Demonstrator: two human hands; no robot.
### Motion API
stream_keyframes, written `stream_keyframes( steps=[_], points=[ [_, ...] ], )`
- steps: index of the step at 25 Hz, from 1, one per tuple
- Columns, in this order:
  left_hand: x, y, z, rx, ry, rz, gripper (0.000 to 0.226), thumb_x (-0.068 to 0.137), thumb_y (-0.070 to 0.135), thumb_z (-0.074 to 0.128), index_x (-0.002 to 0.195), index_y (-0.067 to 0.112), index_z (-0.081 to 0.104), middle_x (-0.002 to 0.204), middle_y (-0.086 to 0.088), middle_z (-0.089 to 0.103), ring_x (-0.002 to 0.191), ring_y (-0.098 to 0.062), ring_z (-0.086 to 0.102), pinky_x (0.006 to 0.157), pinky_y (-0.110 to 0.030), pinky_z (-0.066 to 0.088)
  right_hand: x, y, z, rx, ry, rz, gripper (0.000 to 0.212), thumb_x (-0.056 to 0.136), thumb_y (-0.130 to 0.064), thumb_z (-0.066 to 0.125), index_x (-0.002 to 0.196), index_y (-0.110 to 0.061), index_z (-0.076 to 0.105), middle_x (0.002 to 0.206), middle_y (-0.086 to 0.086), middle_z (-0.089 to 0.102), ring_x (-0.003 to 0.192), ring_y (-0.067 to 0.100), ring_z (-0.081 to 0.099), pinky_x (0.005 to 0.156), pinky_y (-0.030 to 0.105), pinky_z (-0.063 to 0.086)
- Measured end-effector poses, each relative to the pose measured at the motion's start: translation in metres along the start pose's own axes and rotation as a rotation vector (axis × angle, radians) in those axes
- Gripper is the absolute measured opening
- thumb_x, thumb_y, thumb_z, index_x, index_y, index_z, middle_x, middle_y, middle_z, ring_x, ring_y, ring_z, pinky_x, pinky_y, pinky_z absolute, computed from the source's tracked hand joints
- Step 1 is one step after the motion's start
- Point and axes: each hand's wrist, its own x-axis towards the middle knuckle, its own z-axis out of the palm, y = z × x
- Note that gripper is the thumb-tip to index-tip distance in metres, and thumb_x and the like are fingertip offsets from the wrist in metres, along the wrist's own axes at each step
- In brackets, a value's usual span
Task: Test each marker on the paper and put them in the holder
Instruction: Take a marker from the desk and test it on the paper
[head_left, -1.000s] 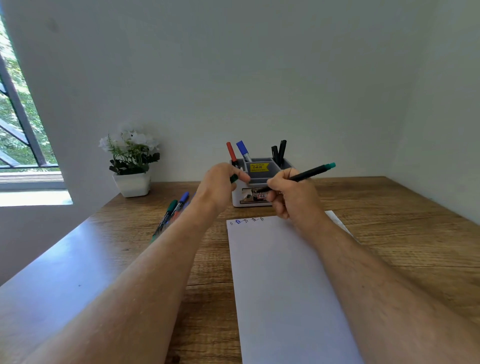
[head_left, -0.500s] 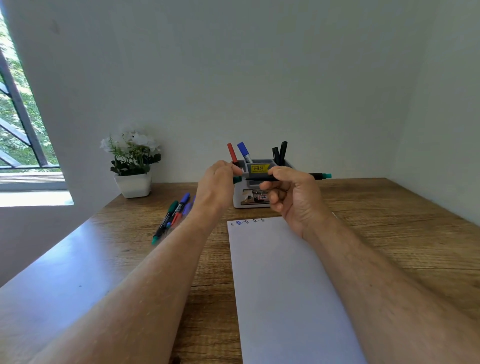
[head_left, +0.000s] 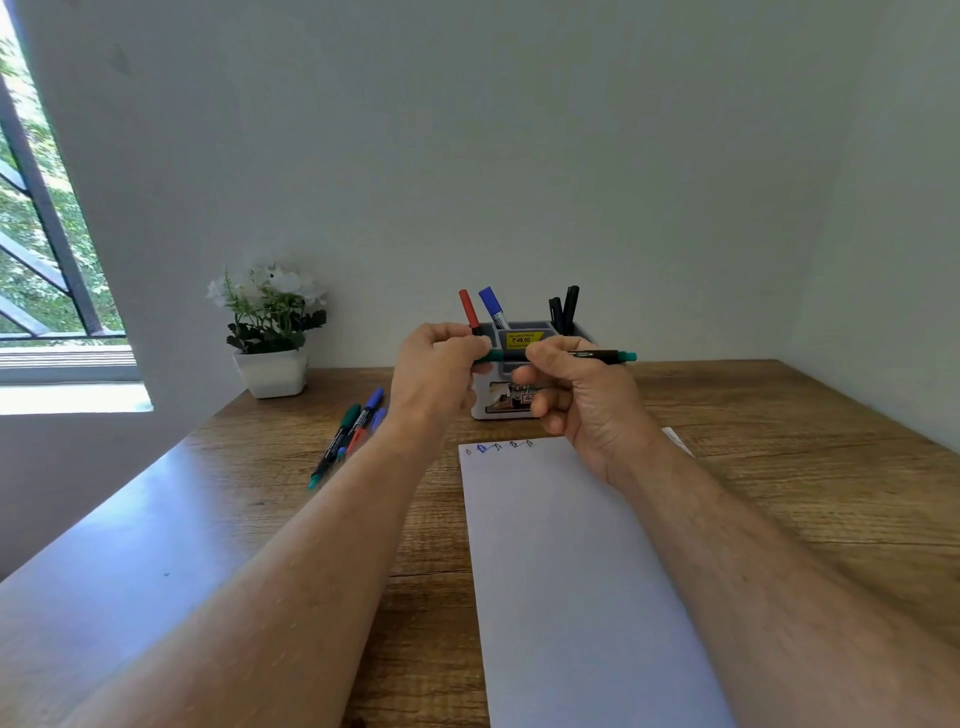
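Both hands are raised above the counter (head_left: 779, 467) with one green marker (head_left: 597, 356) held level between them. The right hand (head_left: 582, 400) has thumb and curled fingers clamped round the black barrel; the barrel's far end, with its green tip, sticks out past the right side of that hand. The left hand (head_left: 434, 371) pinches the green cap (head_left: 496, 355) at the marker's other end, fingers curled over it. The cap meets the barrel in the gap between the two hands; whether it is fully seated cannot be told.

Just behind the hands, partly hidden by them, stands the holder (head_left: 519, 400), a grey-and-white box with a yellow price sticker. A red marker (head_left: 468, 307) and a blue marker (head_left: 493, 306) lean out of its compartment behind the left hand, and two black markers (head_left: 563, 306) rise from the compartment behind the right hand.

Below the right hand lies the paper (head_left: 571, 571), flat on the counter, with a row of small test marks (head_left: 498, 447) along its far edge, just under that hand's wrist. To the left of the left forearm a loose bunch of markers (head_left: 348, 436) lies on the counter, green, blue and red among them, touching one another. Farther left of the left hand sits a white pot of flowers (head_left: 270, 332) against the wall, with a window (head_left: 47, 249) beyond it.
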Motion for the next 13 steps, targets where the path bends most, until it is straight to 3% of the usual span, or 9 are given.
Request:
stream_keyframes(
  steps=[4,7,9,11,13],
  points=[
    [0.002,0.000,-0.003,-0.238,0.065,-0.066,0.030,0.088,0.015,0.070,0.113,0.007,0.056,0.082,-0.013,0.071,0.056,-0.011,0.063,0.051,-0.023,0.053,-0.002,-0.001,0.000,0.054,-0.045,0.015,0.014,0.086,-0.019,0.070,0.098,-0.013,0.074,0.087,0.015,0.076,0.043,0.015,0.060,0.036,0.019,0.041],
    [0.004,0.000,-0.006,-0.297,0.145,-0.069,0.030,0.087,0.018,0.072,0.113,0.008,0.058,0.084,-0.012,0.074,0.062,-0.014,0.066,0.059,-0.027,0.056,0.000,0.000,-0.001,0.047,-0.065,0.022,0.019,0.091,-0.020,0.059,0.102,-0.015,0.074,0.093,0.014,0.076,0.049,0.017,0.064,0.037,0.020,0.043],
    [0.004,0.000,-0.006,-0.291,0.173,-0.039,0.029,0.087,0.018,0.072,0.111,0.010,0.059,0.084,-0.010,0.073,0.064,-0.014,0.067,0.060,-0.027,0.056,0.000,0.005,-0.002,-0.223,-0.019,-0.076,0.015,0.090,-0.019,0.063,0.103,-0.017,0.069,0.084,0.006,0.077,0.050,0.013,0.064,0.037,0.021,0.044],
    [0.004,-0.001,-0.006,-0.245,0.185,-0.003,0.027,0.088,0.019,0.071,0.111,0.012,0.059,0.081,-0.007,0.072,0.062,-0.012,0.068,0.059,-0.026,0.056,0.000,0.012,-0.003,-0.745,0.062,-0.299,0.009,0.087,-0.025,0.069,0.095,-0.024,0.065,0.076,-0.010,0.072,0.058,0.003,0.065,0.044,0.015,0.047],
    [0.004,-0.002,-0.004,-0.206,0.203,0.017,0.025,0.089,0.020,0.070,0.111,0.014,0.060,0.079,-0.004,0.072,0.060,-0.009,0.068,0.058,-0.024,0.056,-0.002,0.016,-0.004,-1.037,0.094,-0.475,0.012,0.087,-0.030,0.070,0.090,-0.031,0.058,0.083,-0.018,0.065,0.071,-0.001,0.065,0.055,0.012,0.052]
  ],
)
